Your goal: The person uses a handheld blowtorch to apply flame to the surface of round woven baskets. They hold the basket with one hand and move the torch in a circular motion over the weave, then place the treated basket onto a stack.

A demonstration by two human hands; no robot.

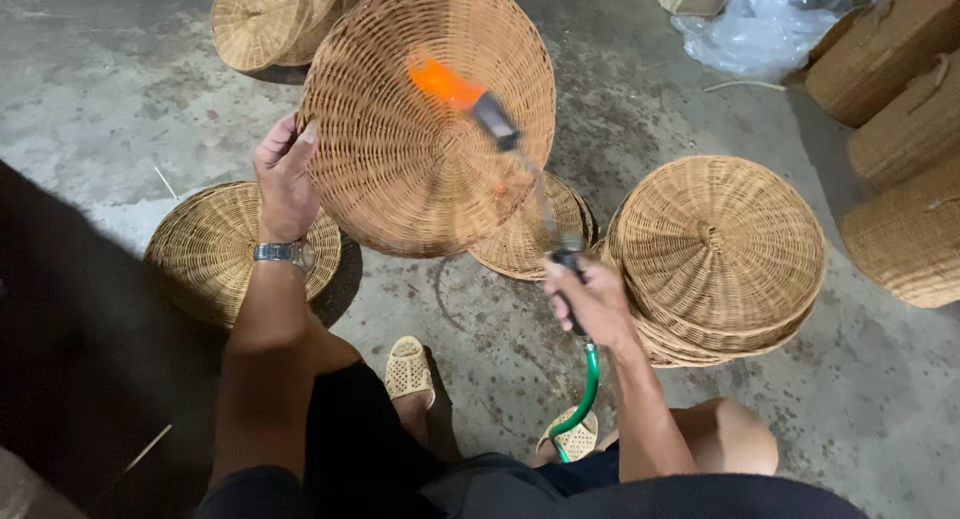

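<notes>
My left hand (285, 174) grips the left rim of a round woven rattan tray (400, 169), holding it up and tilted toward me. My right hand (590, 299) is closed around the handle of a gas torch (545, 204). A green hose (585, 389) runs from the handle down past my knee. The torch's nozzle points at the tray and an orange flame (445, 82) plays across the weave near its upper middle. A metal watch sits on my left wrist.
A stack of round rattan trays (720, 254) stands to the right, with another tray (525, 244) partly under the held one. One tray (215, 249) lies at the left and more (265, 19) at the top. Woven boxes (900, 129) and a plastic bag (765, 24) sit at the top right. The floor is concrete.
</notes>
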